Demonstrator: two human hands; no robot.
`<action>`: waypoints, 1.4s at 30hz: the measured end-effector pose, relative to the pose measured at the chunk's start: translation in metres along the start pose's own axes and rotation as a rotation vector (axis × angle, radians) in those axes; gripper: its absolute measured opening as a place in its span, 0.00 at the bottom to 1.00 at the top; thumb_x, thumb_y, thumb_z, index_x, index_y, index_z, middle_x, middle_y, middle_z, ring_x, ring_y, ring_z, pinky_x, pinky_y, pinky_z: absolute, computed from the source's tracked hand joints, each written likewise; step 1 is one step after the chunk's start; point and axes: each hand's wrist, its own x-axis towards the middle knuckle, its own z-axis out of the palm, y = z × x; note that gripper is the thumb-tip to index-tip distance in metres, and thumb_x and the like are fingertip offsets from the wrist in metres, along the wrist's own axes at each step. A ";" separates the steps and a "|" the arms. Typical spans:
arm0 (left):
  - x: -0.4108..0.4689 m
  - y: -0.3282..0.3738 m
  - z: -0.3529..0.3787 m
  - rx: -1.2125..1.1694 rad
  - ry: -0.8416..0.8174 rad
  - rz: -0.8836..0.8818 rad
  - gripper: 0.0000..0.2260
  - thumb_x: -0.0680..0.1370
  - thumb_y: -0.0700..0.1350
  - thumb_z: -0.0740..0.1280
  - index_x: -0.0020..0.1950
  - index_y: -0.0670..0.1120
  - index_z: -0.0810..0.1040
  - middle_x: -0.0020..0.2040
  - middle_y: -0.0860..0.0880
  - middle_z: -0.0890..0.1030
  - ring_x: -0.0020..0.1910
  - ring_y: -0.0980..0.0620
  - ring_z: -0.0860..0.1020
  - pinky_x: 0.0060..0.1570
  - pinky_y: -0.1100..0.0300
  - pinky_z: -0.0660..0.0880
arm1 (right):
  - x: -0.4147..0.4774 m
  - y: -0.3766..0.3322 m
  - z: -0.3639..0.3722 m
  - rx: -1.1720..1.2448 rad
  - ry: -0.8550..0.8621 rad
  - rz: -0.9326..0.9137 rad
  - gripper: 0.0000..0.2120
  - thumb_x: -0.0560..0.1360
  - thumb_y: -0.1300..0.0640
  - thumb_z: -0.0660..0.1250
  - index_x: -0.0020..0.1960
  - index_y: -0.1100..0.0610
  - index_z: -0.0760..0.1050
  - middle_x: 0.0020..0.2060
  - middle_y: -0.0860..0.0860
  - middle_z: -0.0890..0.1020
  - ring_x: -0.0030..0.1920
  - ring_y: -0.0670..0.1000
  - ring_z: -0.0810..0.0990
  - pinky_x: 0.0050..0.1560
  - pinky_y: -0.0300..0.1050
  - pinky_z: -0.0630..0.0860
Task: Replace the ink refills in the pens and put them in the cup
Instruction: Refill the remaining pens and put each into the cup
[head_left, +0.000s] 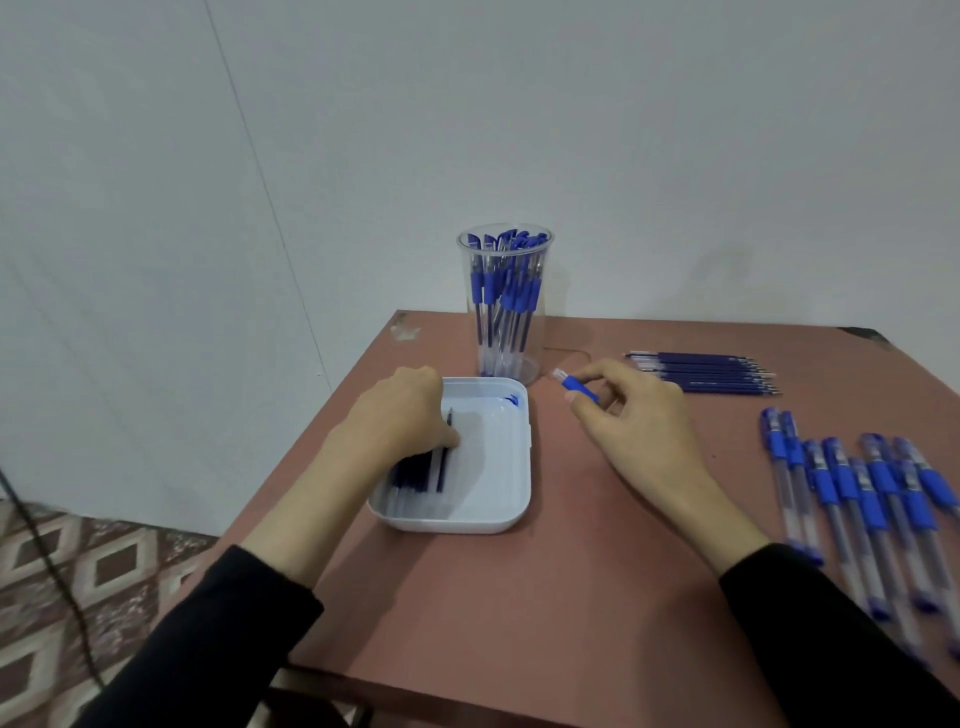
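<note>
A clear plastic cup (506, 312) full of blue pens stands at the table's back. In front of it sits a white tray (498, 499) holding several dark refills (418, 475) along its left side and a blue cap (512, 400). My left hand (400, 421) reaches into the tray, its fingers curled on a dark refill (445, 447). My right hand (631, 415) hovers right of the tray and pinches a blue pen grip section (576, 387) with a clear tip. A row of new blue refills (706, 371) lies at the back right. Several blue pens (862, 499) lie at the right edge.
The brown table (545, 597) has its left edge close to the tray and a wall right behind the cup. A patterned floor (78, 587) and a black cable (47, 561) show at lower left.
</note>
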 end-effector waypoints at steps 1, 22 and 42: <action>0.000 0.002 0.000 0.002 -0.011 -0.005 0.15 0.71 0.45 0.70 0.31 0.43 0.65 0.32 0.47 0.71 0.34 0.46 0.72 0.32 0.58 0.67 | 0.000 0.000 0.000 0.001 -0.001 0.001 0.14 0.73 0.53 0.68 0.34 0.36 0.71 0.27 0.40 0.75 0.32 0.46 0.74 0.39 0.51 0.77; 0.001 0.088 -0.010 -1.491 0.033 0.245 0.08 0.76 0.33 0.66 0.52 0.43 0.80 0.40 0.48 0.83 0.38 0.54 0.82 0.40 0.63 0.79 | 0.026 0.023 -0.050 0.154 0.144 0.054 0.03 0.74 0.57 0.70 0.45 0.50 0.80 0.30 0.46 0.80 0.33 0.42 0.78 0.36 0.33 0.71; 0.018 0.119 0.012 -1.936 0.219 0.190 0.05 0.80 0.35 0.61 0.51 0.44 0.72 0.50 0.38 0.72 0.52 0.40 0.75 0.60 0.36 0.71 | 0.028 0.040 -0.061 0.070 0.108 -0.089 0.09 0.73 0.62 0.70 0.45 0.47 0.79 0.40 0.38 0.80 0.43 0.36 0.77 0.41 0.25 0.68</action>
